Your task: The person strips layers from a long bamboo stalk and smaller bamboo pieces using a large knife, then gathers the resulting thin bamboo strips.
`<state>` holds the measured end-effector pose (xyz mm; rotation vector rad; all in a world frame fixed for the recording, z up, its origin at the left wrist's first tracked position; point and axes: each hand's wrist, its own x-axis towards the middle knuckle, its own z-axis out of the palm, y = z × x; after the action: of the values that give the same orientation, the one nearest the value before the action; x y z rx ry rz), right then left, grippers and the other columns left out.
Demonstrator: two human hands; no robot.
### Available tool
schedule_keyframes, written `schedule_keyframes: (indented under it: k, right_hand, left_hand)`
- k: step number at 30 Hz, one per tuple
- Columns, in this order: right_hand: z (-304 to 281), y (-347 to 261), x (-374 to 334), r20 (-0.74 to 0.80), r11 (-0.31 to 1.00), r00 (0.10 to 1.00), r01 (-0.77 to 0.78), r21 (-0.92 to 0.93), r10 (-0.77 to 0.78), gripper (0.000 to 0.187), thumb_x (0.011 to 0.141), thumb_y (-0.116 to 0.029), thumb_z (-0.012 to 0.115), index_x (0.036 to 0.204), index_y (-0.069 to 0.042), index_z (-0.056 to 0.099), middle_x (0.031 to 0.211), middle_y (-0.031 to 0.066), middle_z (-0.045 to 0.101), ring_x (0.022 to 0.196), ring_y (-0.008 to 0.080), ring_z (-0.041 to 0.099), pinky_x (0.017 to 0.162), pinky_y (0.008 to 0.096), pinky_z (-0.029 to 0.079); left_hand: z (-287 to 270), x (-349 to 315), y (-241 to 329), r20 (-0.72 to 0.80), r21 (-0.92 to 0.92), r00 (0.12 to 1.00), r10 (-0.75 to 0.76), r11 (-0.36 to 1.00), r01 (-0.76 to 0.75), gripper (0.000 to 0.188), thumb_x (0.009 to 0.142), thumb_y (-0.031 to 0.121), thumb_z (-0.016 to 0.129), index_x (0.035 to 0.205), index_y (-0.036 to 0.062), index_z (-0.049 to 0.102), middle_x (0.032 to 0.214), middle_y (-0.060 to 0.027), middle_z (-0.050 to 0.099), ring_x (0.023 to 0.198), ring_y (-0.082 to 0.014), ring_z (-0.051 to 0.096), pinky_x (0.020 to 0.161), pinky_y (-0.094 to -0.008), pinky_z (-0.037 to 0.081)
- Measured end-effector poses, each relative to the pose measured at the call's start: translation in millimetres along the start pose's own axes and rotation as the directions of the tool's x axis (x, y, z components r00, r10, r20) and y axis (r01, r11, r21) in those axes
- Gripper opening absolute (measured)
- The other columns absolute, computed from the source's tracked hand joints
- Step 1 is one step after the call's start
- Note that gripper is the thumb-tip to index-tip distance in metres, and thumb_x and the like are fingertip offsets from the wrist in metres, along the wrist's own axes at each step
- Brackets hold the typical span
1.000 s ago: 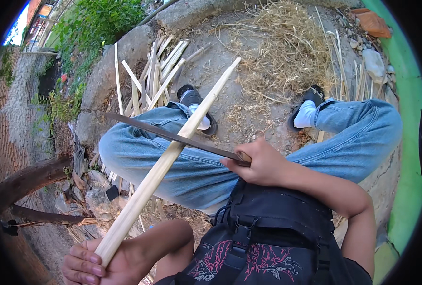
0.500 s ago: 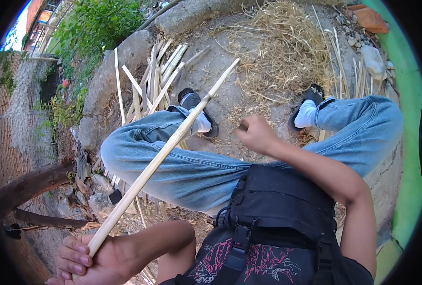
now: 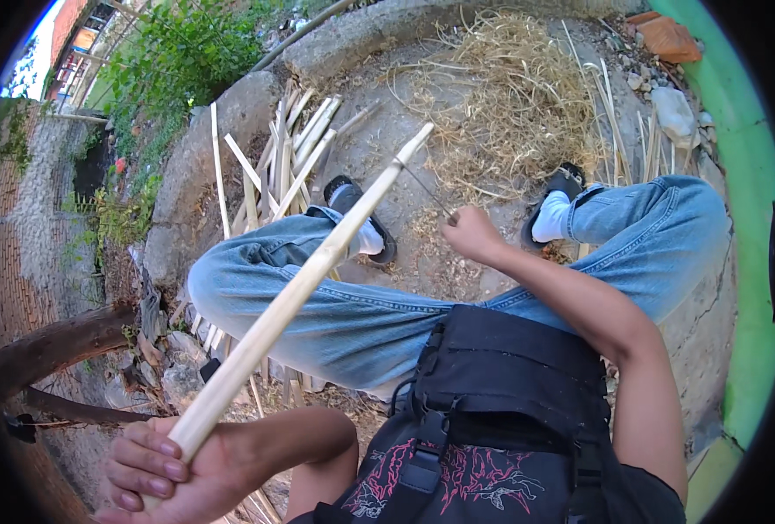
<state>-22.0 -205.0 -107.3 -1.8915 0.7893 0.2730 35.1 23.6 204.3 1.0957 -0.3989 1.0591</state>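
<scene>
The stick looks like smooth, matt wood, the blade dark metal, the jeans denim, the heaped shavings rough.

A pale wooden stick, faintly knotted along its shaft, slants up and away from your left fingers, which wrap its lower end; it narrows to a far tip well beyond them. A dark blade — thin, nearly edge-on — reaches from your right fingers to the stick, just short of that tip.
</scene>
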Motion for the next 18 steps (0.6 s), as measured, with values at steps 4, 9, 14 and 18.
schedule_keyframes:
  k: [4, 9, 14, 18]
  right_hand:
    - [12.0, -51.6, -53.4, -0.048, 0.869, 0.878, 0.477, 0.133, -0.475, 0.025, 0.079, -0.019, 0.06, 0.07, 0.005, 0.06, 0.054, 0.0182, 0.056, 0.045, 0.0206, 0.051, 0.05, 0.0365, 0.042]
    - [4.2, -37.1, -48.7, 0.016, 0.83, 0.841, 0.532, 0.167, -0.542, 0.022, 0.077, -0.017, 0.061, 0.071, 0.004, 0.06, 0.055, 0.0177, 0.055, 0.045, 0.0192, 0.049, 0.049, 0.0369, 0.041]
    - [7.6, -26.1, -28.7, -0.047, 0.919, 0.92, 0.392, 0.051, -0.39, 0.023, 0.077, -0.017, 0.06, 0.069, 0.005, 0.059, 0.052, 0.015, 0.052, 0.045, 0.0175, 0.045, 0.047, 0.0365, 0.037]
    - [5.2, -37.9, -47.5, -0.024, 0.898, 0.904, 0.427, 0.103, -0.427, 0.027, 0.075, -0.018, 0.059, 0.063, 0.005, 0.056, 0.05, 0.0155, 0.051, 0.045, 0.0196, 0.05, 0.047, 0.0356, 0.039]
  left_hand:
    - [-6.3, 6.7, -0.3, 0.085, -0.071, 0.996, 0.013, 0.997, -0.007, 0.031, 0.089, 0.019, 0.049, 0.06, 0.0146, 0.038, 0.045, 0.0041, 0.03, 0.033, -0.0051, 0.028, 0.03, -0.0198, 0.027]
    - [-9.1, 7.5, 4.7, 0.213, -0.175, 0.976, -0.051, 0.981, 0.089, 0.028, 0.083, 0.015, 0.051, 0.059, 0.0155, 0.036, 0.045, 0.0047, 0.028, 0.036, -0.0044, 0.028, 0.037, -0.0181, 0.026]
    - [-3.6, 2.0, 0.4, 0.167, -0.169, 0.985, -0.041, 0.983, 0.07, 0.025, 0.077, 0.01, 0.048, 0.057, 0.0148, 0.034, 0.043, 0.0054, 0.03, 0.032, -0.0034, 0.03, 0.034, -0.0171, 0.028]
    - [-12.8, 9.6, -0.4, 0.288, -0.257, 0.956, 0.059, 0.966, 0.018, 0.03, 0.091, 0.017, 0.042, 0.061, 0.0125, 0.038, 0.044, 0.0028, 0.033, 0.029, -0.0054, 0.032, 0.023, -0.022, 0.033]
